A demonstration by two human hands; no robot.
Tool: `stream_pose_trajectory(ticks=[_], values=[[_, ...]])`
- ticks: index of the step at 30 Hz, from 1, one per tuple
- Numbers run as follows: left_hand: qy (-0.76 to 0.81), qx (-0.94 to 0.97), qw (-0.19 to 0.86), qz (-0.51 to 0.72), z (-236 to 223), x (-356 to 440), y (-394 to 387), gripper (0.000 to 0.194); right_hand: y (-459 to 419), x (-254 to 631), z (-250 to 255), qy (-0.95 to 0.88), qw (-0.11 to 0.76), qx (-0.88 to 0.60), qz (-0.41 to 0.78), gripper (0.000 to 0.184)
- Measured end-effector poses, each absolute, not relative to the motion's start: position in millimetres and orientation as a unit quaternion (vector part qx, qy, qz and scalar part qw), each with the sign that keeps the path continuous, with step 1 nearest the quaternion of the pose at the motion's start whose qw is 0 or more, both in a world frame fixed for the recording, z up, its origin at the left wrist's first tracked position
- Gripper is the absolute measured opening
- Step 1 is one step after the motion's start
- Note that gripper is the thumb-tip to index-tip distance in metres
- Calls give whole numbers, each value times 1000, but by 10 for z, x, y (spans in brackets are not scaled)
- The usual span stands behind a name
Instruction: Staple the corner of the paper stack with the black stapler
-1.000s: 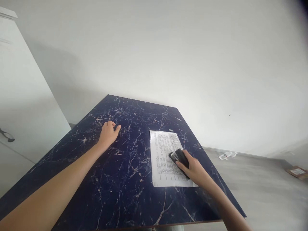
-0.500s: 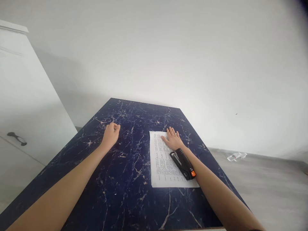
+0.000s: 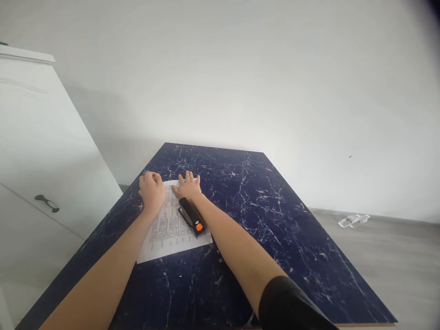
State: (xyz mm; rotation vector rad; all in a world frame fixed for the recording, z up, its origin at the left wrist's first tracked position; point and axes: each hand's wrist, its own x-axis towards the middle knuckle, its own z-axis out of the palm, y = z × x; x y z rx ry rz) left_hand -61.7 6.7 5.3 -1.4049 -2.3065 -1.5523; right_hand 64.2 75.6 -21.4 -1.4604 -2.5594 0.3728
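Printed sheets of paper point(image 3: 167, 231) lie at a slant on the left part of the dark blue marbled table point(image 3: 254, 243). A black stapler point(image 3: 192, 215) with an orange end rests on the print, close by my right wrist. My right hand point(image 3: 189, 187) is flat on the upper right of the paper, fingers spread. At the paper's upper left side is my left hand point(image 3: 151, 190), its fingers curled in; whatever they may hold is hidden.
A white cabinet point(image 3: 51, 137) with a dark handle point(image 3: 47, 203) stands left of the table. The pale wall point(image 3: 240, 82) rises behind it. On the floor at the right lies a crumpled clear plastic piece point(image 3: 353, 220).
My right hand, the paper and the stapler have slid left across the table, and the paper has turned. My left hand has come slightly left and is now beside the paper.
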Motion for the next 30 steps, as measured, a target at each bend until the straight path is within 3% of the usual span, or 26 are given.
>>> stream_pose_trajectory(ticks=[3, 7, 10, 17, 25, 30], values=[[-749, -427, 27, -507, 128, -701, 38, 13, 732, 471, -153, -870, 113, -466, 114, 73], [-730, -429, 42, -530, 165, -758, 40, 11, 631, 575, -126, -932, 132, -323, 96, 51], [-698, -457, 67, -547, 157, -751, 48, 11, 564, 746, -192, -951, 94, -262, 135, 48], [-641, -564, 90, -513, 104, -610, 47, 18, 508, 1466, -328, -939, 122, -286, 148, 48], [-404, -879, -95, -236, 34, -83, -83, 29, 236, 2656, -371, -909, 153, -349, 167, 46], [-377, -903, -153, -142, -23, -48, -115, 35, -40, 2814, 90, -853, 261, -415, 179, 27]])
